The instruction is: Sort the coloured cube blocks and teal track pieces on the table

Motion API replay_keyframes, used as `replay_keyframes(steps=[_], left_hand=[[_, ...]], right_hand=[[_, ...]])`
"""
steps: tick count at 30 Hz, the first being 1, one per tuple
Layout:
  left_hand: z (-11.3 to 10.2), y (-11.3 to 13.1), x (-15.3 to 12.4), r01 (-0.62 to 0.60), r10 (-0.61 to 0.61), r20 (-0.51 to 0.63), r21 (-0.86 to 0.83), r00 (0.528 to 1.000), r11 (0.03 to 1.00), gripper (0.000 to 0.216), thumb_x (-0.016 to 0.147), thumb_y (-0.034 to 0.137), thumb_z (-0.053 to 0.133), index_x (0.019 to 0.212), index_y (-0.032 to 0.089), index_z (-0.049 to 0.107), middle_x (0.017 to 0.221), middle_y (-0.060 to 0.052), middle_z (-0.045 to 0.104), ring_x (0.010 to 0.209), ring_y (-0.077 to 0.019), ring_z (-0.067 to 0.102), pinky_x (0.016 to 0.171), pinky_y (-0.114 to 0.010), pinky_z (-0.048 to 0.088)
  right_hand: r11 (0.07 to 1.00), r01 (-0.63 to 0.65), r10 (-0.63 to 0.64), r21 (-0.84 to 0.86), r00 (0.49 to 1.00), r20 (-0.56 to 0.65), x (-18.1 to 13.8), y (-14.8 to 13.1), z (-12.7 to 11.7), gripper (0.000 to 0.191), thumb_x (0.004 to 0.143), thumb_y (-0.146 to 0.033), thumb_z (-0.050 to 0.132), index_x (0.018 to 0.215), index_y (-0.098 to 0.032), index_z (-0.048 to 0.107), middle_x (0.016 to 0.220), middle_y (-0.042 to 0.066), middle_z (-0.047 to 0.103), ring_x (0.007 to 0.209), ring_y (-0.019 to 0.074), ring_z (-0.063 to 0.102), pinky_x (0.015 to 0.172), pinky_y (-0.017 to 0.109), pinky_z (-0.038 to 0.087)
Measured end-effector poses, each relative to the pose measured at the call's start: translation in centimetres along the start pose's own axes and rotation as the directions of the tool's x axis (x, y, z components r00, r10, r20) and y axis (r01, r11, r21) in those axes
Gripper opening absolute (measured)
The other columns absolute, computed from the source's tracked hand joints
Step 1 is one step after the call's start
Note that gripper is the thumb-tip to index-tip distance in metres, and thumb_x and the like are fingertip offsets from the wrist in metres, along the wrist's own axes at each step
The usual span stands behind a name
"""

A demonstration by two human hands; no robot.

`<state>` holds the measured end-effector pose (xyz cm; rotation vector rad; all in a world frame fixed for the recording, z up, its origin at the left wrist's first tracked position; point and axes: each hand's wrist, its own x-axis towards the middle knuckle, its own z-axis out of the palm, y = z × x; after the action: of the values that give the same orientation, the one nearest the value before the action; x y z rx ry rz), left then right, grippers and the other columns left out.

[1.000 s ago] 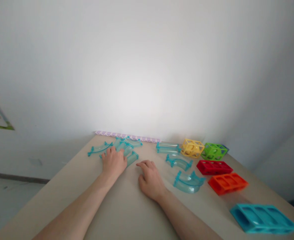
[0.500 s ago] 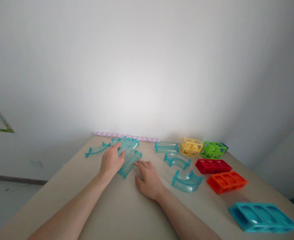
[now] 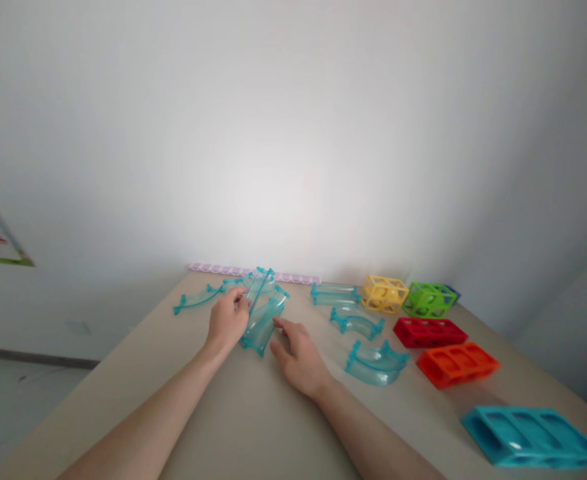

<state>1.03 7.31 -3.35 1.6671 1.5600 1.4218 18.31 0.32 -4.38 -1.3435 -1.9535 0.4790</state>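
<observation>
My left hand (image 3: 228,319) is closed in a pinch on a see-through teal track piece (image 3: 260,288), which is tipped up on its side. Just below it, another see-through teal track piece (image 3: 264,327) lies slanting on the table. My right hand (image 3: 300,357) rests at the right of that lower piece, thumb and fingers apart. Its index fingertip is at the piece's edge; whether it touches cannot be made out. Beyond my left hand, a curved teal track piece (image 3: 198,299) lies at the far left. Other teal pieces behind the raised one are partly hidden.
To the right lie a straight teal track (image 3: 336,294) and two curved ones (image 3: 357,325) (image 3: 377,364). Further right stand yellow (image 3: 384,294) and green (image 3: 428,299) frame blocks, then red (image 3: 430,332), orange (image 3: 458,364) and blue (image 3: 533,437) blocks. A purple patterned strip (image 3: 218,269) runs along the wall.
My left hand has taken hold of one teal track piece and tipped it up off the others. My right hand has stayed nearly in place, beside the lower piece.
</observation>
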Motion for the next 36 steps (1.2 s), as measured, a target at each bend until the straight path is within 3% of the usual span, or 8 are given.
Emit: replay_keyframes(steps=[10,13,16,19,21,24,29,36], left_hand=[[0.7,0.4,-0.3,0.264,-0.216,0.174,-0.336,0.961,0.904,0.024,0.077,0.017,0.051,0.099,0.015,0.061,0.074,-0.005,0.071,0.061,-0.019,0.069,0.06,-0.03,0.055],[-0.2,0.8,0.2,0.268,-0.281,0.014,-0.355,0.959,0.896,0.023,0.075,0.019,0.05,0.094,0.016,0.062,0.072,-0.003,0.067,0.049,-0.013,0.061,0.051,-0.026,0.05],[-1.8,0.3,1.5,0.273,-0.348,-0.233,-0.303,0.908,0.913,0.021,0.073,0.018,0.044,0.086,0.016,0.06,0.065,0.0,0.06,0.046,-0.0104,0.053,0.046,-0.021,0.042],[-3.1,-0.6,2.6,0.358,-0.424,-0.301,-0.251,0.854,0.899,0.017,0.071,0.017,0.04,0.076,0.016,0.056,0.058,-0.001,0.053,0.046,-0.0128,0.05,0.043,-0.023,0.039],[-3.4,-1.0,2.8,0.408,-0.447,-0.28,-0.188,0.85,0.894,0.011,0.07,0.02,0.044,0.067,0.017,0.054,0.054,-0.002,0.052,0.046,-0.0153,0.05,0.042,-0.025,0.037],[-3.1,-1.2,2.3,0.412,-0.415,-0.162,-0.055,0.895,0.91,0.012,0.064,0.021,0.055,0.052,0.019,0.052,0.049,-0.003,0.052,0.048,-0.0173,0.05,0.044,-0.027,0.034],[-2.0,-1.1,1.1,0.331,-0.338,0.061,0.109,0.939,0.937,0.018,0.061,0.024,0.061,0.045,0.019,0.054,0.041,0.0,0.047,0.044,-0.0176,0.048,0.045,-0.026,0.028],[-1.8,-1.3,1.2,0.337,-0.347,0.088,0.116,0.934,0.934,0.019,0.065,0.024,0.059,0.047,0.019,0.054,0.042,0.0,0.049,0.043,-0.0167,0.048,0.047,-0.027,0.028]], right_hand=[[0.951,-0.146,0.16,0.272,0.987,-0.03,0.7,1.4,0.7,0.041,0.083,-0.029,0.055,0.12,-0.014,0.06,0.1,0.009,0.068,0.09,0.022,0.062,0.085,0.039,0.049],[0.943,-0.156,0.169,0.293,0.985,-0.02,0.9,1.7,0.8,0.04,0.083,-0.03,0.055,0.119,-0.014,0.062,0.088,0.007,0.067,0.081,0.0198,0.062,0.077,0.036,0.05],[0.957,-0.14,0.154,0.256,0.987,-0.036,0.8,1.6,0.9,0.036,0.082,-0.027,0.055,0.116,-0.016,0.063,0.081,0.004,0.065,0.075,0.0174,0.06,0.073,0.033,0.05],[0.962,-0.131,0.147,0.24,0.988,-0.049,0.7,1.5,0.9,0.032,0.082,-0.025,0.054,0.111,-0.017,0.065,0.079,0.003,0.063,0.074,0.0165,0.059,0.072,0.031,0.049],[0.963,-0.131,0.147,0.236,0.988,-0.052,0.6,1.4,0.8,0.03,0.082,-0.024,0.053,0.109,-0.018,0.066,0.079,0.003,0.063,0.074,0.0165,0.059,0.073,0.031,0.049],[0.972,-0.107,0.119,0.212,0.992,-0.049,0.5,1.2,0.6,0.032,0.082,-0.023,0.053,0.111,-0.017,0.065,0.084,0.004,0.063,0.077,0.0169,0.059,0.076,0.032,0.049],[0.996,0.036,-0.037,0.078,0.999,0.018,0.2,0.2,0.1,0.049,0.084,-0.023,0.055,0.133,-0.02,0.053,0.119,0.01,0.058,0.106,0.0215,0.055,0.097,0.037,0.043],[0.997,0.049,-0.044,-0.055,0.995,0.093,0.1,-0.1,-0.1,0.049,0.089,-0.03,0.051,0.136,-0.019,0.05,0.13,0.013,0.052,0.119,0.0253,0.048,0.105,0.042,0.036]])
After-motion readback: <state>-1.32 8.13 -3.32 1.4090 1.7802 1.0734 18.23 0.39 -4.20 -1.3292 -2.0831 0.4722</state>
